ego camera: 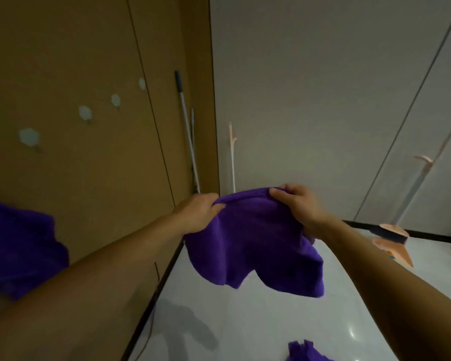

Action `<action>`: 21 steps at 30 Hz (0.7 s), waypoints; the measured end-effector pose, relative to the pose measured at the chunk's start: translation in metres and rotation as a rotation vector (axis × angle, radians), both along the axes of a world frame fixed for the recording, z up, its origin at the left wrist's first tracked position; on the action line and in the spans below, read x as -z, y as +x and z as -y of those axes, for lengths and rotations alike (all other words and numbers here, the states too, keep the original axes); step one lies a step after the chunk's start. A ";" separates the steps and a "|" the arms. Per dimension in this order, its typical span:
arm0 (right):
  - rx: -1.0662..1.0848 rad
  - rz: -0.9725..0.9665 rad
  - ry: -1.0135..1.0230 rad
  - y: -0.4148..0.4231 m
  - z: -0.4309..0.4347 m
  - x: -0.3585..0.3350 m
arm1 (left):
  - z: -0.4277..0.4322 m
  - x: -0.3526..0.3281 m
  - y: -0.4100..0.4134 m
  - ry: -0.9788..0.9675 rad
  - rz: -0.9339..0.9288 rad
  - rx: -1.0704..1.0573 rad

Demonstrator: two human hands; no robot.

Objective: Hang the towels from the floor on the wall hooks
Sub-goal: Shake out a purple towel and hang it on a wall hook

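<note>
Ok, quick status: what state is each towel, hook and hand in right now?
Held towel: off the floor, top edge held between both hands.
Left hand: grips its top edge.
Right hand: grips its top edge.
Wall towel: up against the brown wall, hook hidden.
Floor towel: crumpled on the floor.
Wall hooks: four in view, all bare.

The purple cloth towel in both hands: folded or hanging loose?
Hanging loose. The left hand and right hand grip the purple cloth towel by its top edge; the rest droops.

Open air up to the wall hooks (pixel 85 113); mop poles (pixel 186 126) crowding the far corner, hung towel (pixel 18 246) blocking the near side.
</note>
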State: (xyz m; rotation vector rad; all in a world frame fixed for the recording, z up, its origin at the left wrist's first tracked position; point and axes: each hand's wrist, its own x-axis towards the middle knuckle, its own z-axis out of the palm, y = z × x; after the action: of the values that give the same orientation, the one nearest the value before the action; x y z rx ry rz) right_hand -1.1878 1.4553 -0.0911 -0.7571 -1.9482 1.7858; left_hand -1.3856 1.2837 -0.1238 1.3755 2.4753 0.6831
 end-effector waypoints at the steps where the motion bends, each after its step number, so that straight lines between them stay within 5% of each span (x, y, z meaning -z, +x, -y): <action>1: -0.071 0.011 0.033 -0.004 0.001 -0.011 | 0.003 -0.012 -0.002 0.018 0.007 -0.048; 4: -0.258 -0.008 -0.047 -0.017 0.009 -0.039 | 0.011 -0.043 -0.006 0.089 -0.178 -0.224; 7: -0.185 -0.146 -0.150 -0.041 0.021 -0.060 | 0.016 -0.064 0.007 0.268 -0.307 -0.269; 14: -0.299 -0.288 -0.238 -0.076 0.048 -0.093 | 0.040 -0.082 0.037 0.293 0.325 0.093; 21: -0.216 -0.324 0.100 -0.075 0.061 -0.132 | 0.074 -0.047 0.009 0.105 0.423 -0.094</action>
State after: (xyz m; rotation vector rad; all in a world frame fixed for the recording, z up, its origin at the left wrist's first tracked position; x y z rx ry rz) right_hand -1.2632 1.3943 0.0411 -0.2129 -1.9359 1.7829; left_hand -1.3767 1.2100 -0.0767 1.0202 2.1997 1.0194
